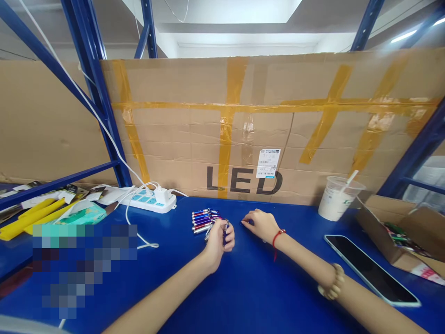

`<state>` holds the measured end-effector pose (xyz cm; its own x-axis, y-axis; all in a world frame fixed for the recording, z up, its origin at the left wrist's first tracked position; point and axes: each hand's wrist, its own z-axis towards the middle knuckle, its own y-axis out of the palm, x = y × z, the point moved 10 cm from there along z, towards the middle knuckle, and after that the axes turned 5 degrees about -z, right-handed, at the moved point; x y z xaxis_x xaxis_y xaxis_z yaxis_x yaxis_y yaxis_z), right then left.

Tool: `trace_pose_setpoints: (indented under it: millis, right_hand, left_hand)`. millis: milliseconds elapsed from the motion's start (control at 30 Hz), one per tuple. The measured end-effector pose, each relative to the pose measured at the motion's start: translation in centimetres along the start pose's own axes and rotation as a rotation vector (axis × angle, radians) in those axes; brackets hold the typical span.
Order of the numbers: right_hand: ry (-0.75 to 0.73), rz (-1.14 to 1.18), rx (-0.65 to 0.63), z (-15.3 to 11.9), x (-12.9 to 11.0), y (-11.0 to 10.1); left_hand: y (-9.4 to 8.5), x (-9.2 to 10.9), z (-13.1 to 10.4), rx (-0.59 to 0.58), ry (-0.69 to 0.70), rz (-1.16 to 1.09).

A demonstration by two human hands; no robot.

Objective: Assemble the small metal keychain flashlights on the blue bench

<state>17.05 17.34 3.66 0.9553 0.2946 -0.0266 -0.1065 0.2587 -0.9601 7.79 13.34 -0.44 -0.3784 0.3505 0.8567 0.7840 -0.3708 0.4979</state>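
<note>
Left hand (pixel 218 242): fingers curled closed around shiny blue-and-silver tube (pixel 226 228), upright, centre of blue table (pixel 194 297). Row of metallic tubes (pixel 203 220) lies just beside it, left. Right hand (pixel 261 225): fingertips drawn together low at the table, right of left hand; cannot tell if anything is pinched. Phone (pixel 371 269) near right, cup (pixel 334 203) far right

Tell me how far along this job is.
Several small red, blue and silver metal tubes lie lined up, apparently done. The left hand grips similar metal; the right hand is at the blue tabletop. Shiny pieces in the open brown cardboard box may be left; I can't tell.
</note>
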Motion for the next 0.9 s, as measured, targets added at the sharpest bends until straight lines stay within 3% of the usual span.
trace_pose_setpoints:
  millis: [100,233,300,667,900]
  right_hand:
    - [-0.004,0.141,0.060,-2.3,-0.2,-1.4]
    - [-0.134,0.740,0.169,-4.5,-0.8,-3.4]
    - [-0.178,0.863,0.194,-5.3,-0.7,-4.0]
    - [-0.225,0.632,0.328,-7.0,-0.8,-6.3]
    - [-0.243,0.601,0.385,-7.3,-0.8,-7.0]
  left_hand:
    - [1.4,-1.2,-0.4,-0.121,-0.088,0.065]
    - [3.1,-2.8,-1.2,-0.248,-0.188,0.142]
    - [3.6,-3.0,-1.5,-0.294,-0.185,0.179]
    - [4.5,-3.0,-2.2,-0.348,-0.224,0.212]
    - [4.7,-3.2,-2.5,-0.386,-0.253,0.215]
